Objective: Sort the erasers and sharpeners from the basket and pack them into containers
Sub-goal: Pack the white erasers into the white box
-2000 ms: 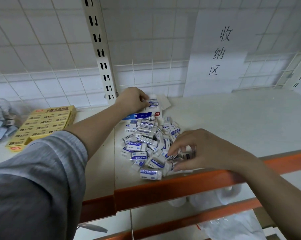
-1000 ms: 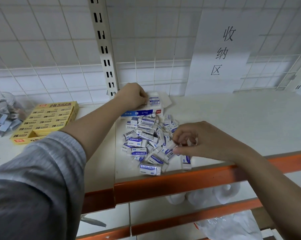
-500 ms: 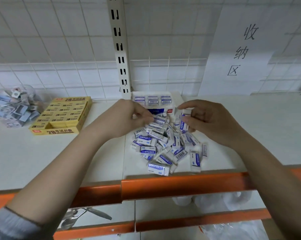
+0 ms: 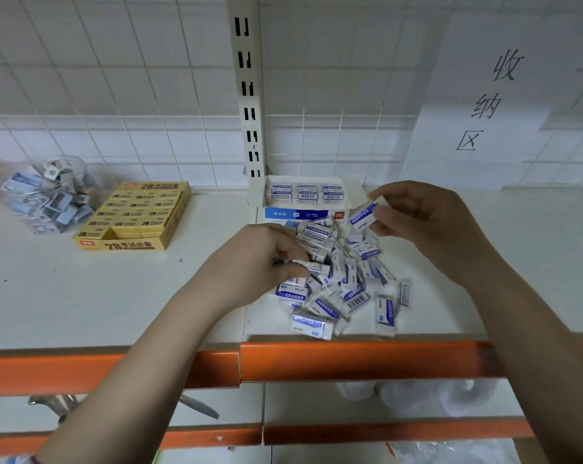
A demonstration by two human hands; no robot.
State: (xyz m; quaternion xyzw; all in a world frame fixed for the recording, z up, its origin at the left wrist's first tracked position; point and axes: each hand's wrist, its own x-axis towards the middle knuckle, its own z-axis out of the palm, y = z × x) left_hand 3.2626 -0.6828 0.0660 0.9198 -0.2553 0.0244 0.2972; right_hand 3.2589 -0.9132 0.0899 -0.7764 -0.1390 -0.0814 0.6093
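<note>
Holding one eraser (image 4: pixel 364 213) in the right hand (image 4: pixel 420 222), fingers pinched; left hand (image 4: pixel 260 259) pinches another. Slide each in flat beside the row in the box (image 4: pixel 305 202).

Two bare forearms enter from the lower edge. The left hand (image 4: pixel 263 259) and right hand (image 4: pixel 427 226) carry no gloves, rings or watch. A sliver of pale grey-blue sleeve (image 4: pixel 18 459) shows at the lower-left corner, at the left arm's upper end.
</note>
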